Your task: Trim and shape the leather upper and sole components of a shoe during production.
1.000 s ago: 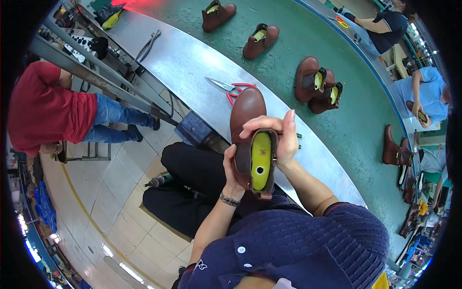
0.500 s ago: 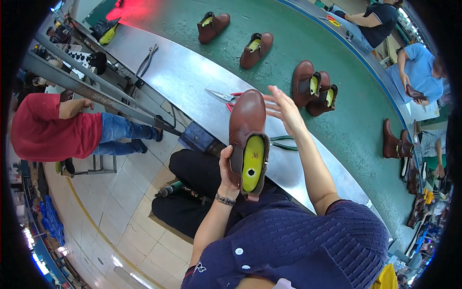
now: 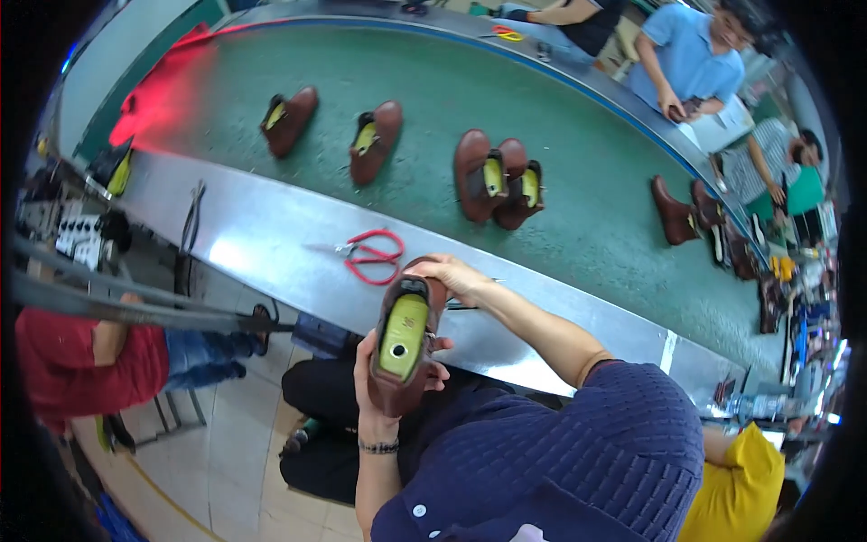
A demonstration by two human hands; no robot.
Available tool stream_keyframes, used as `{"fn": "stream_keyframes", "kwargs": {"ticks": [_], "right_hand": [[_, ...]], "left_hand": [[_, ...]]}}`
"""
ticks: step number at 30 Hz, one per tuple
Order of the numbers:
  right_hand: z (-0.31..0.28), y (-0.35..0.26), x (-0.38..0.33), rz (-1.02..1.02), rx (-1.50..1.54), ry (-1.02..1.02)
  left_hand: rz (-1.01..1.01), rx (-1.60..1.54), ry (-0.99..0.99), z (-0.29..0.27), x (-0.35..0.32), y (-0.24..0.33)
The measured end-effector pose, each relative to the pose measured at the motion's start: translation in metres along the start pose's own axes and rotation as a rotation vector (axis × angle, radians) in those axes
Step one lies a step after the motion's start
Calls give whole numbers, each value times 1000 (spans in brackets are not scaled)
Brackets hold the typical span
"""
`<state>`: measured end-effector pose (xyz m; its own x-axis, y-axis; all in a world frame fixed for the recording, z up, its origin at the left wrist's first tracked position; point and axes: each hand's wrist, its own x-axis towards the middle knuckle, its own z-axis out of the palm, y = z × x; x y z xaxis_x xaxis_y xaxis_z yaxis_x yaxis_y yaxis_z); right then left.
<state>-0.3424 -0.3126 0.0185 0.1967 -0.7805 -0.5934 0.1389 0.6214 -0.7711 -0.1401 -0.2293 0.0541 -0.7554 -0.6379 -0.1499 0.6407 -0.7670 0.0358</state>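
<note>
A smooth metal counter runs slantwise in front of the person, its bare sheen catching the light, and bordering its far side lies a broad green surface, scuffed and specked. The brown boot is held up in both hands above the near edge of the counter, its opening toward the camera and showing a yellow-green insole with a dark round hole. The left hand is curled round the heel end, fingers bent against its side; the right hand is closed over the far end. On the metal just beyond lie red-handled scissors, and farther left, pliers. Four more brown boots stand spread across the green, two of them side by side, with a further cluster of footwear near the right end; a red glow washes the left end. Across the way, a worker in light blue handles something dark, near another in stripes. To the left, past metal rails, a person in red is over pale floor tiles; a yellow sleeve shows at lower right.
</note>
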Motion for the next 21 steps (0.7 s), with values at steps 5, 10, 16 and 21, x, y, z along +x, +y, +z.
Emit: {"fn": "stream_keyframes", "kwargs": {"ticks": [5,10,16,21], "right_hand": [[-12,26,15,76,275,-158],[4,27,9,104,593,-132],[-19,-14,58,-152,1272,110],[-78,-44,170,-488,1308,466]], "left_hand": [[-68,121,-8,4,4,2],[96,419,57,-9,-23,12],[293,441,238,-38,-79,29],[323,429,223,-46,-90,25]]}}
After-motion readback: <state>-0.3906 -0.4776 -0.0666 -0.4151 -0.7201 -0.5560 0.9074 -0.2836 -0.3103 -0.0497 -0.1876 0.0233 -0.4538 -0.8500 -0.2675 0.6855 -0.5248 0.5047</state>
